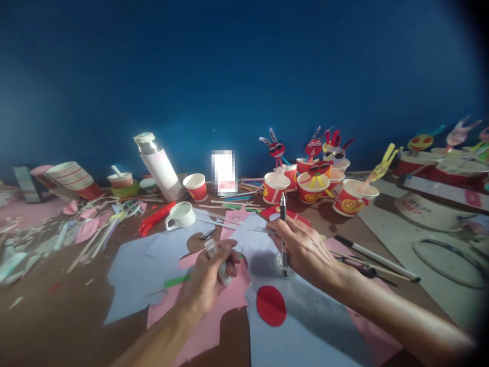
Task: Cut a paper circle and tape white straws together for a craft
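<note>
Holding a pen [283, 211] upright in the clamped fingers of the right hand [307, 251], beyond a red paper disc [271, 306]; gripping a translucent piece [212, 249] in the closed fingers of the left hand [208, 275]. Hemmed in beyond by red paper cups [276, 189], a white mug [183, 215] and a flask [161, 168], at right by a marker [378, 259].

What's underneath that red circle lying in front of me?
Light-blue paper shows all around the red circle. Anything directly beneath it is covered, so I can't tell.
</note>
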The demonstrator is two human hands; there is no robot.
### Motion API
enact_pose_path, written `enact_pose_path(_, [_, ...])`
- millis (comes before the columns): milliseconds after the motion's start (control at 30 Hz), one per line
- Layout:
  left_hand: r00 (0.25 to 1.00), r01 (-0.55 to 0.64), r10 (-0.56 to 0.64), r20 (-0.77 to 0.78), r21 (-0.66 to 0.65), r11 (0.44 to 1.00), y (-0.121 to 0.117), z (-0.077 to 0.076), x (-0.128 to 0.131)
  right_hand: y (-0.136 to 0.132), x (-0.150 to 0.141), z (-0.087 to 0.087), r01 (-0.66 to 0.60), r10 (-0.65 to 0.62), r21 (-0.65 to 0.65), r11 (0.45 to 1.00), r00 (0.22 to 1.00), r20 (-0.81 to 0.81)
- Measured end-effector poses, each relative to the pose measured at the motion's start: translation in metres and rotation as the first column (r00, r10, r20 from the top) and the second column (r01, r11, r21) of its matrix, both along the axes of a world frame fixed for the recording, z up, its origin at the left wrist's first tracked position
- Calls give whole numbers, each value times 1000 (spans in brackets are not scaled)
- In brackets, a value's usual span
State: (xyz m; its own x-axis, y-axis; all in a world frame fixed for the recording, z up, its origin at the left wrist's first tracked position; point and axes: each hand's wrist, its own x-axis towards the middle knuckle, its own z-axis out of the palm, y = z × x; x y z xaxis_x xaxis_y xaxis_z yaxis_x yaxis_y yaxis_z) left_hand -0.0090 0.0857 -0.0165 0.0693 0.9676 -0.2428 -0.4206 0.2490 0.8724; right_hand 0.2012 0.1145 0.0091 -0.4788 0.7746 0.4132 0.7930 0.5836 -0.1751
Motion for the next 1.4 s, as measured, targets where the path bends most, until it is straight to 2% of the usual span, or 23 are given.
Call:
enact_pose_path(200, [983,42,-40,-177,4,999,-13,4,21,-15,-12,0,-27,22,80,996,998,65])
enact_pose_path(333, [984,42,-36,-175,28,999,-14,5,23,-24,-21,-2,-51,42,107,993,996,84])
enact_pose_path(500, [986,18,-8,-164,61,998,-14,7,22,-32,-24,-5,-117,115,34,993,992,47])
enact_pose_path(567, [985,-7,17,-170,63,998,-14,8,20,-33,-23,-6,-138,138,-2,990,990,-28])
enact_pose_path(633, [982,-25,38,-187,71,997,-13,9,18,-32,-23,-4,-165,150,-94,982,978,-147])
enact_pose_path(700, [970,-14,35,-240,90,996,-12,9,15,-29,-22,1,-198,125,-245,949,950,-286])
enact_pose_path(767, [949,19,16,-315,110,994,-12,10,13,-26,-22,6,-233,67,-391,890,916,-395])
enact_pose_path(867, [914,54,-2,-407,116,992,-13,13,11,-22,-22,12,-263,-17,-520,813,882,-472])
enact_pose_path(1000, [899,65,-6,-438,120,991,-15,16,11,-21,-22,14,-257,-63,-549,795,865,-497])
enact_pose_path(1200, [945,93,-41,-326,146,985,-13,11,9,-23,-22,8,-282,-67,-552,785,847,-528])
enact_pose_path(1400, [945,87,-35,-325,145,986,-14,5,6,-22,-23,1,-298,-86,-562,772,826,-557])
